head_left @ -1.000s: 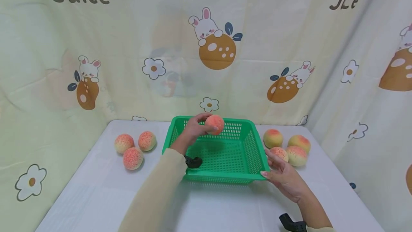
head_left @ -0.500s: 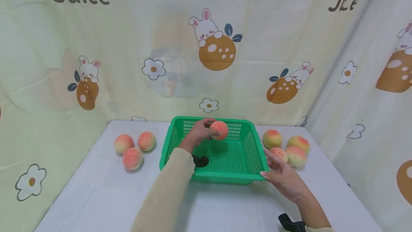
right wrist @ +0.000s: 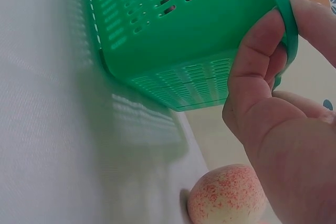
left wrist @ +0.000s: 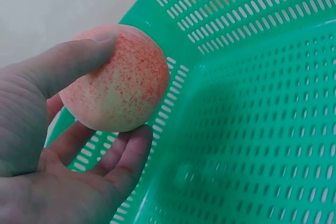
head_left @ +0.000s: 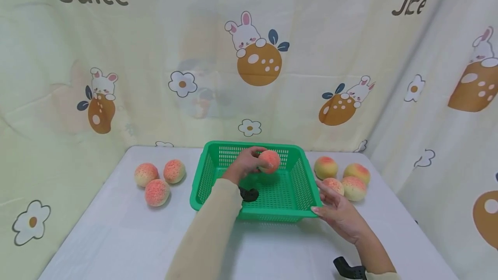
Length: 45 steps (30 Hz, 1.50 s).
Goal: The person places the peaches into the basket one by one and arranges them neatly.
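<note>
Reading "Juice", curtain (head_left: 148, 46) is hung; red-speckled peach (head_left: 270, 161) is finger-pinched by left hand (head_left: 246, 162), basket rim (head_left: 278, 214) by right hand (head_left: 341, 214).

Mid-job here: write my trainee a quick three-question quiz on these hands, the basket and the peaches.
1. True or false: the right hand grips the rim of the green basket.
2. Fill in: the ____ holds a peach above the basket floor.
3. In the head view, how many peaches lie on the table left of the basket? A) two B) three C) five

Key: 1. True. 2. left hand. 3. B.
</note>
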Each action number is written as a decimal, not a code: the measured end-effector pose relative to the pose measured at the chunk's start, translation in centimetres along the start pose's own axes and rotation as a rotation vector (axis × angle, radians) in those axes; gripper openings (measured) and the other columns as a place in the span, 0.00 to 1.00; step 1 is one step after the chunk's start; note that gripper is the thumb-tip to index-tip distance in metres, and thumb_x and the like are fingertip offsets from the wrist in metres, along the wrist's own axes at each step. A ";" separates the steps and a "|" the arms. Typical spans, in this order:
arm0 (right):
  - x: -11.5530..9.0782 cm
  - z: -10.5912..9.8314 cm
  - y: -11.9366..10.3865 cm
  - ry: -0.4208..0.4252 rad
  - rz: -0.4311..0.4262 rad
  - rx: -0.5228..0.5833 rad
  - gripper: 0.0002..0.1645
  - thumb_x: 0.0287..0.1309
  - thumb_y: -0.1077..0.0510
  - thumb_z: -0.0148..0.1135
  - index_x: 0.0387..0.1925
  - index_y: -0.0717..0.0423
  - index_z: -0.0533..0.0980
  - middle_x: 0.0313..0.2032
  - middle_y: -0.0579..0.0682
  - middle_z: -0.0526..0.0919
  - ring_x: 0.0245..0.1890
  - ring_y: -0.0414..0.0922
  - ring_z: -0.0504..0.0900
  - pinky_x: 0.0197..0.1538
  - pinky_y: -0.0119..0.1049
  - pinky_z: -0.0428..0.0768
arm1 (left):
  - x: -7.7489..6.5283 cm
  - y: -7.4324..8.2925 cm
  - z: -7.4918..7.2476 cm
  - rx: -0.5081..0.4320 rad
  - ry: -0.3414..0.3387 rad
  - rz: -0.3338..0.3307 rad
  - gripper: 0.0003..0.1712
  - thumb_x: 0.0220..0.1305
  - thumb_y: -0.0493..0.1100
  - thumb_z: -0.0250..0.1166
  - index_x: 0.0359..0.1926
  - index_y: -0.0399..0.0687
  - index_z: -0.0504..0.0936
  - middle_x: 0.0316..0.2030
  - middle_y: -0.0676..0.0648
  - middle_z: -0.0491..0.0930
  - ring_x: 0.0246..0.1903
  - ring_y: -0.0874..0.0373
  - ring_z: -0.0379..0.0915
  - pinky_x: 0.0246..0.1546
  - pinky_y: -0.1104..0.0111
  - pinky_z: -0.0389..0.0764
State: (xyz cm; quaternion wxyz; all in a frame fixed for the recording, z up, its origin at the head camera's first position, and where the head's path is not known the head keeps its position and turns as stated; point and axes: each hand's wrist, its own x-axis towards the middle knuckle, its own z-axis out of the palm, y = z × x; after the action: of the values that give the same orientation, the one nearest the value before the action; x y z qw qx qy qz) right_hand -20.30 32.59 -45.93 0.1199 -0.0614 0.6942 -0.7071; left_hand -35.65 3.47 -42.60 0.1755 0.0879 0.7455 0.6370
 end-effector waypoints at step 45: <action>0.0 0.0 0.0 0.004 0.022 -0.011 0.52 0.65 0.69 0.63 0.82 0.50 0.47 0.61 0.53 0.70 0.56 0.40 0.82 0.58 0.36 0.85 | 2.1 0.2 5.6 0.080 0.043 -0.161 0.35 0.57 0.29 0.74 0.65 0.47 0.78 0.64 0.36 0.74 0.56 0.42 0.78 0.58 0.51 0.83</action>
State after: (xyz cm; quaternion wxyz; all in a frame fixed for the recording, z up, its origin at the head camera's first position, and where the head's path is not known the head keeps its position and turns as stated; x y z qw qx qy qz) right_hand -20.24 32.58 -45.91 0.1259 -0.0531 0.6989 -0.7020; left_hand -35.56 9.40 -43.44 0.2067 0.0209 0.7784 0.5923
